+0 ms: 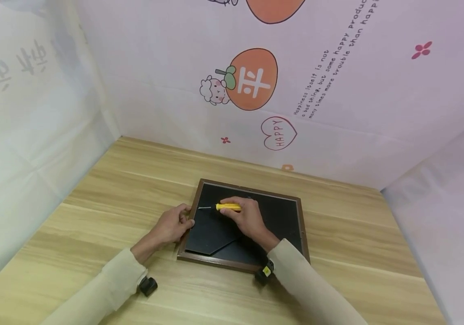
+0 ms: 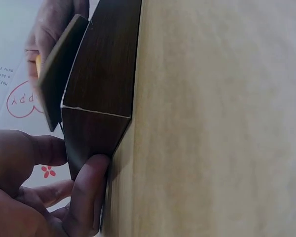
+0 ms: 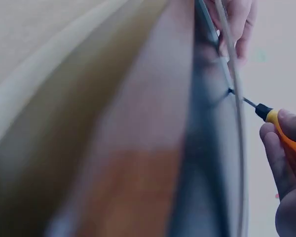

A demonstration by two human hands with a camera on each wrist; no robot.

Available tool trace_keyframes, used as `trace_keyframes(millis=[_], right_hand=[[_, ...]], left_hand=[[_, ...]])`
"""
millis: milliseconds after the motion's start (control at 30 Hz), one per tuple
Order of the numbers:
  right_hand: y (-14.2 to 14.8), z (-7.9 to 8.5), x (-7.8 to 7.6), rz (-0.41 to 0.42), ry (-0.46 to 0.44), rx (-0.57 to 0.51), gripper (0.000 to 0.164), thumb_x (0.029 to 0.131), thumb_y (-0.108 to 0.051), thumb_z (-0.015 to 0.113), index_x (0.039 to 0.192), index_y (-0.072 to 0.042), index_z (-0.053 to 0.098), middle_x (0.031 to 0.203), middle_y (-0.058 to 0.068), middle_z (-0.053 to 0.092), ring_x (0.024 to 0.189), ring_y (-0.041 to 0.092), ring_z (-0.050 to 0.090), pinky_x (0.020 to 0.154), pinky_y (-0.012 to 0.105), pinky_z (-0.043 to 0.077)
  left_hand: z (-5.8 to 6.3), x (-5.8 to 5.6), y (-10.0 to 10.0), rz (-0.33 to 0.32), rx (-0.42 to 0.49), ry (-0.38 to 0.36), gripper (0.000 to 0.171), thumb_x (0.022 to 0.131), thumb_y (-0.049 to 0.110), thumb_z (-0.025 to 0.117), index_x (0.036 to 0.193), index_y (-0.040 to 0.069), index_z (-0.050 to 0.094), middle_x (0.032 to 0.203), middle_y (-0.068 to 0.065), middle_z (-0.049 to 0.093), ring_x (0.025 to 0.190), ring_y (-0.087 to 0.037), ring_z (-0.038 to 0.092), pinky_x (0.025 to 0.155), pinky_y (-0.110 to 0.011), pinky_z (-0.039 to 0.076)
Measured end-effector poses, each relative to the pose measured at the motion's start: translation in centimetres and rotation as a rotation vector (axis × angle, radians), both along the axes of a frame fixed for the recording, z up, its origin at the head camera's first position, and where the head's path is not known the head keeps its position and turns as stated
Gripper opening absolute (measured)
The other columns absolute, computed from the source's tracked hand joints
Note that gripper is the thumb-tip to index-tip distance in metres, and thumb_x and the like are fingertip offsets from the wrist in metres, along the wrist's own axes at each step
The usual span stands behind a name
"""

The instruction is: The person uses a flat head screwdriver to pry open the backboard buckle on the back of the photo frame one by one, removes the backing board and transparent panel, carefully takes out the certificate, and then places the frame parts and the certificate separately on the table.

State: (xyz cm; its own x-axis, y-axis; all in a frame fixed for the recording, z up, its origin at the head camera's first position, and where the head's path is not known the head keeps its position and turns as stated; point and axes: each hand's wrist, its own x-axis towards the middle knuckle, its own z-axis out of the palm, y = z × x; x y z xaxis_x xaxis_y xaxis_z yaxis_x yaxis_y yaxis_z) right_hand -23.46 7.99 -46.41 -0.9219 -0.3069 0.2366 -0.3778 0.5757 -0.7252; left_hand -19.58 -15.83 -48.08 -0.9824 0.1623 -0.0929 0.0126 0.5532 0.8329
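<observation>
A picture frame with a brown wooden rim lies on the table, its black backing board facing up. On that backing, a black stand flap sits raised slightly at its edge. My right hand holds a yellow-handled screwdriver nearly level over the board, its shaft pointing left. In the right wrist view the shaft of the screwdriver reaches a small dark piece at the frame's inner edge. My left hand pinches the left rail between thumb and fingers, seen close up in the left wrist view.
The wood-grain table extends around the frame on all sides. Behind it rises a printed cloth wall, with plain cloth hanging at left and right. Each wrist wears a small black camera on a strap.
</observation>
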Motion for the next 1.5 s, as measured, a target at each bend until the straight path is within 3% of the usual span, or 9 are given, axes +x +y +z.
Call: trace_keyframes(millis=[200,300,533,767,933,1100,1200,1333,1500], right_hand=[[-0.9,0.5,0.1,0.002,-0.079,-0.159,0.022,0.085,-0.018,0.077,0.106,-0.012,0.074,0.101,0.005,0.074,0.078,0.012,0.058,0.067,0.019,0.051],[-1.7,0.9,0.0,0.035,-0.056,-0.22,0.021,0.086,-0.019,0.076,0.106,-0.011,0.075,0.099,0.006,0.074,0.075,0.009,0.06,0.067,0.018,0.053],[-3.9,2.2,0.5,0.039,0.067,-0.13,0.02,0.088,-0.021,0.075,0.102,-0.007,0.075,0.082,0.004,0.074,0.054,0.004,0.047,0.052,0.015,0.041],[-4.8,2.8,1.1,0.065,0.156,-0.011,0.019,0.089,-0.021,0.073,0.103,-0.008,0.075,0.084,0.005,0.076,0.053,0.002,0.051,0.051,0.015,0.045],[-3.6,2.0,0.8,0.014,0.063,-0.1,0.022,0.088,-0.023,0.075,0.105,-0.009,0.075,0.094,0.004,0.076,0.069,0.004,0.061,0.061,0.016,0.05],[-1.9,1.0,0.6,-0.042,-0.104,-0.208,0.021,0.085,-0.022,0.077,0.104,-0.014,0.077,0.098,0.004,0.074,0.074,0.013,0.056,0.065,0.019,0.049],[-1.2,0.7,0.6,-0.06,-0.161,-0.236,0.021,0.083,-0.02,0.079,0.104,-0.014,0.077,0.1,0.005,0.074,0.078,0.014,0.055,0.068,0.02,0.048],[-1.0,0.7,0.6,-0.042,-0.161,-0.217,0.022,0.084,-0.021,0.078,0.105,-0.015,0.077,0.1,0.005,0.075,0.079,0.013,0.056,0.068,0.02,0.048],[-1.7,1.3,0.3,0.006,-0.078,-0.142,0.02,0.087,-0.024,0.076,0.105,-0.015,0.077,0.09,0.002,0.074,0.069,0.012,0.054,0.059,0.019,0.044]], left_hand=[[-0.1,0.0,0.0,0.011,-0.005,0.0,0.042,0.094,0.011,0.063,0.133,0.0,0.053,0.074,-0.004,0.057,0.044,-0.01,0.047,0.042,-0.022,0.038],[-0.1,0.0,0.0,0.008,-0.001,0.0,0.042,0.094,0.011,0.063,0.133,0.0,0.053,0.073,-0.003,0.057,0.045,-0.009,0.046,0.042,-0.021,0.037],[-0.1,-0.1,0.0,0.018,-0.02,-0.014,0.041,0.094,0.012,0.063,0.133,0.002,0.053,0.074,-0.004,0.058,0.045,-0.01,0.049,0.043,-0.02,0.038],[-0.1,-0.2,0.1,0.023,-0.014,-0.034,0.042,0.094,0.013,0.063,0.134,0.003,0.053,0.073,-0.004,0.059,0.045,-0.01,0.052,0.043,-0.021,0.04],[-0.3,-0.2,0.0,0.03,0.01,-0.047,0.041,0.094,0.012,0.063,0.133,0.002,0.053,0.074,-0.004,0.059,0.045,-0.011,0.052,0.042,-0.021,0.041],[-0.2,-0.2,0.1,0.025,0.014,-0.03,0.042,0.093,0.011,0.064,0.132,0.001,0.053,0.073,-0.004,0.058,0.044,-0.01,0.05,0.042,-0.02,0.041],[-0.2,-0.2,0.2,0.018,0.007,-0.025,0.042,0.094,0.011,0.063,0.133,0.001,0.053,0.072,-0.003,0.059,0.044,-0.009,0.05,0.042,-0.02,0.04],[-0.2,-0.2,0.2,0.025,0.007,-0.035,0.043,0.094,0.012,0.063,0.134,0.002,0.052,0.072,-0.003,0.059,0.044,-0.01,0.05,0.042,-0.02,0.04],[-0.1,-0.2,0.2,0.034,0.022,-0.058,0.043,0.094,0.013,0.064,0.134,0.004,0.052,0.072,-0.003,0.058,0.045,-0.01,0.05,0.043,-0.021,0.041]])
